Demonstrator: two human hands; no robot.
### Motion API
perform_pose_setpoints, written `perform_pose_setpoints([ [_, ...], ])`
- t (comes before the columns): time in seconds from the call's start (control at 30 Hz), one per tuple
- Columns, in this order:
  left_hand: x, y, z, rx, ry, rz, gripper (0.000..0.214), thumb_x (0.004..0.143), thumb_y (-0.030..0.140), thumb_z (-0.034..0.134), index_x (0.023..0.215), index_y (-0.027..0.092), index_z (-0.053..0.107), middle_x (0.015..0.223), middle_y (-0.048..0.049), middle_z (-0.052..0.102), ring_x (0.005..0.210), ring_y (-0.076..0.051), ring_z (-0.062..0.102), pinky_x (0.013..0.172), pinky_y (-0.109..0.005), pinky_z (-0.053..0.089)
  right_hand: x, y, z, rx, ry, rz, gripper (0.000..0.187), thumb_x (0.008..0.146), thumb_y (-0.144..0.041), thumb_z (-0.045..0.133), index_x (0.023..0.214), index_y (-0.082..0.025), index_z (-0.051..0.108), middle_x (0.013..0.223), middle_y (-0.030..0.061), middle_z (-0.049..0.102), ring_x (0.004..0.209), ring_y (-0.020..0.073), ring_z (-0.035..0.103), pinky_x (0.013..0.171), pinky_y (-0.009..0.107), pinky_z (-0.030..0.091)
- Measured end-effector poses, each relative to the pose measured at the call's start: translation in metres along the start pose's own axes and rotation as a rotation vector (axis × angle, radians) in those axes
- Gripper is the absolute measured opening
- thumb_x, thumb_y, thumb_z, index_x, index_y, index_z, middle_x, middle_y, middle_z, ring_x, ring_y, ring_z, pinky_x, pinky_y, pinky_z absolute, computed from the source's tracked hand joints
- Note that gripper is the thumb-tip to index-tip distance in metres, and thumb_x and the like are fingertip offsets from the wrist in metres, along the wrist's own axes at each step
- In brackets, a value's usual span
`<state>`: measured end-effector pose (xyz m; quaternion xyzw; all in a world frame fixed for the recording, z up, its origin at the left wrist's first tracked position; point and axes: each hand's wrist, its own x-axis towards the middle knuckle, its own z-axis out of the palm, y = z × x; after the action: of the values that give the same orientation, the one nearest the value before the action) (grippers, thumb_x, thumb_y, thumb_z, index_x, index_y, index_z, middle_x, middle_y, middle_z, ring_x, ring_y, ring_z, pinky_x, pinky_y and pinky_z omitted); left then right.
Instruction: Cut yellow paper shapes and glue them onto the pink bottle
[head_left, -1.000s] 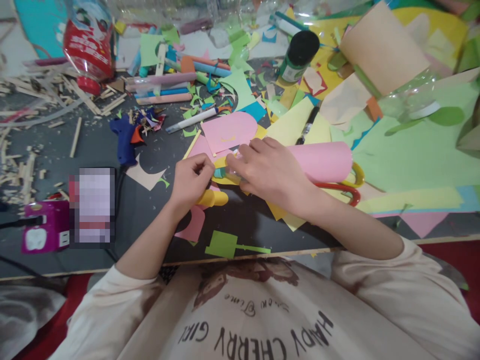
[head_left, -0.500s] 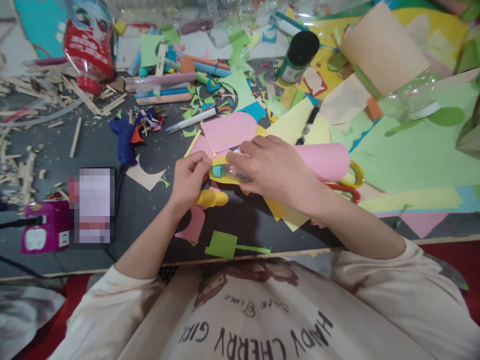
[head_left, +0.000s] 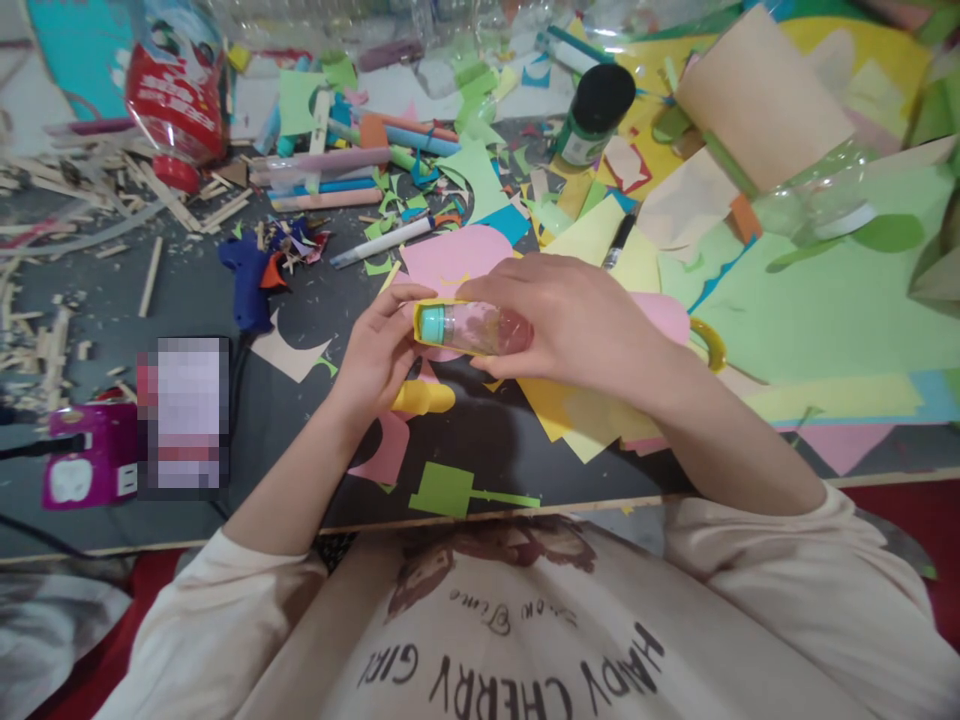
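A small clear bottle (head_left: pixel 480 328) with a teal cap (head_left: pixel 432 323) lies sideways between my hands, its cap toward the left. A yellow paper strip (head_left: pixel 418 322) runs around its cap end and along its sides. My left hand (head_left: pixel 379 345) pinches the strip beside the cap. Curled over the bottle's other end, my right hand (head_left: pixel 577 320) grips it, hiding the base. Behind them lies a pink paper piece (head_left: pixel 450 255), partly covered. A yellow paper roll (head_left: pixel 424 398) rests below the left fingers, and a pink roll (head_left: pixel 664 312) shows behind the right wrist.
A blue glue gun (head_left: pixel 251 285) and a phone (head_left: pixel 191 410) lie at left, near a purple box (head_left: pixel 91 455). Markers (head_left: pixel 382 240), a black-lidded jar (head_left: pixel 592 115) and paper scraps cover the back. A yellow scissors handle (head_left: pixel 709 345) pokes out at right.
The bottle and yellow strip have come up and turned so the bottle shows more fully. My right hand has shifted right along it; my left fingers have spread along the strip.
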<state>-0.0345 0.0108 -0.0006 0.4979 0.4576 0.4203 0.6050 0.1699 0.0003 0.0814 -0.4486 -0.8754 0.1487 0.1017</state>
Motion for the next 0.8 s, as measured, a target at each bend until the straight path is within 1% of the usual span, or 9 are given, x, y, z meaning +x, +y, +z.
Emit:
perform_pose_setpoints([
  [0.1, 0.001, -0.001, -0.001, -0.035, -0.003, -0.026, 0.042, 0.074, 0.058, 0.071, 0.075, 0.024, 0.048, 0.072, 0.0008, 0.053, 0.061, -0.013, 0.055, 0.054, -0.026, 0.049, 0.000, 0.000, -0.001, 0.015, -0.008, 0.008, 0.037, 0.090, -0.039, 0.056, 0.118, -0.019, 0.066, 0.094, 0.0079, 0.071, 0.085, 0.0234, 0.059, 0.070, 0.031, 0.034],
  [0.17, 0.002, 0.000, 0.000, -0.058, -0.003, -0.019, 0.045, 0.073, 0.058, 0.073, 0.071, 0.023, 0.044, 0.067, 0.0024, 0.049, 0.058, -0.011, 0.052, 0.053, -0.025, 0.048, 0.000, -0.001, -0.001, 0.017, -0.006, 0.006, 0.036, 0.089, -0.039, 0.057, 0.118, -0.019, 0.067, 0.094, 0.0078, 0.071, 0.085, 0.0232, 0.059, 0.069, 0.031, 0.034],
  [0.3, 0.001, 0.002, 0.004, -0.144, 0.006, -0.022, 0.049, 0.068, 0.057, 0.079, 0.069, 0.022, 0.045, 0.063, 0.0047, 0.043, 0.053, -0.009, 0.044, 0.051, -0.022, 0.044, 0.000, -0.002, -0.001, 0.024, -0.009, 0.007, 0.036, 0.087, -0.036, 0.061, 0.117, -0.019, 0.067, 0.096, 0.0079, 0.072, 0.086, 0.0233, 0.060, 0.070, 0.031, 0.034],
  [0.43, -0.001, 0.005, 0.009, -0.131, -0.018, 0.018, 0.048, 0.073, 0.060, 0.074, 0.071, 0.023, 0.044, 0.062, 0.0050, 0.040, 0.051, -0.009, 0.039, 0.049, -0.023, 0.042, 0.001, -0.003, -0.002, 0.048, -0.034, 0.023, 0.034, 0.086, -0.034, 0.062, 0.116, -0.020, 0.067, 0.096, 0.0078, 0.073, 0.087, 0.0237, 0.060, 0.070, 0.031, 0.035],
  [0.53, -0.003, 0.007, 0.010, -0.125, -0.042, 0.056, 0.049, 0.074, 0.063, 0.073, 0.070, 0.023, 0.045, 0.061, 0.0045, 0.041, 0.050, -0.010, 0.039, 0.049, -0.025, 0.040, 0.000, -0.004, -0.002, 0.079, -0.038, 0.010, 0.033, 0.086, -0.034, 0.062, 0.116, -0.021, 0.067, 0.097, 0.0068, 0.073, 0.089, 0.0235, 0.060, 0.072, 0.031, 0.036],
  [0.67, -0.002, 0.005, 0.009, -0.201, -0.041, 0.052, 0.049, 0.067, 0.061, 0.079, 0.068, 0.022, 0.049, 0.062, 0.0042, 0.045, 0.051, -0.008, 0.040, 0.049, -0.023, 0.038, -0.001, -0.002, -0.003, 0.076, -0.028, -0.015, 0.036, 0.087, -0.037, 0.062, 0.119, -0.021, 0.067, 0.097, 0.0064, 0.072, 0.089, 0.0236, 0.060, 0.072, 0.031, 0.035],
  [0.73, -0.001, 0.002, 0.007, -0.176, -0.021, 0.057, 0.047, 0.070, 0.059, 0.078, 0.069, 0.021, 0.051, 0.063, 0.0044, 0.046, 0.051, -0.007, 0.041, 0.050, -0.021, 0.038, 0.000, -0.001, -0.003, 0.049, -0.032, -0.025, 0.037, 0.087, -0.037, 0.062, 0.119, -0.020, 0.067, 0.095, 0.0067, 0.071, 0.086, 0.0235, 0.059, 0.070, 0.031, 0.034],
  [0.8, -0.001, 0.000, 0.005, -0.084, 0.036, 0.105, 0.044, 0.076, 0.059, 0.073, 0.071, 0.020, 0.054, 0.065, 0.0039, 0.049, 0.053, -0.007, 0.044, 0.051, -0.020, 0.040, 0.000, 0.001, -0.003, -0.009, -0.042, -0.024, 0.035, 0.088, -0.036, 0.061, 0.117, -0.019, 0.068, 0.092, 0.0078, 0.071, 0.084, 0.0237, 0.059, 0.068, 0.032, 0.033],
])
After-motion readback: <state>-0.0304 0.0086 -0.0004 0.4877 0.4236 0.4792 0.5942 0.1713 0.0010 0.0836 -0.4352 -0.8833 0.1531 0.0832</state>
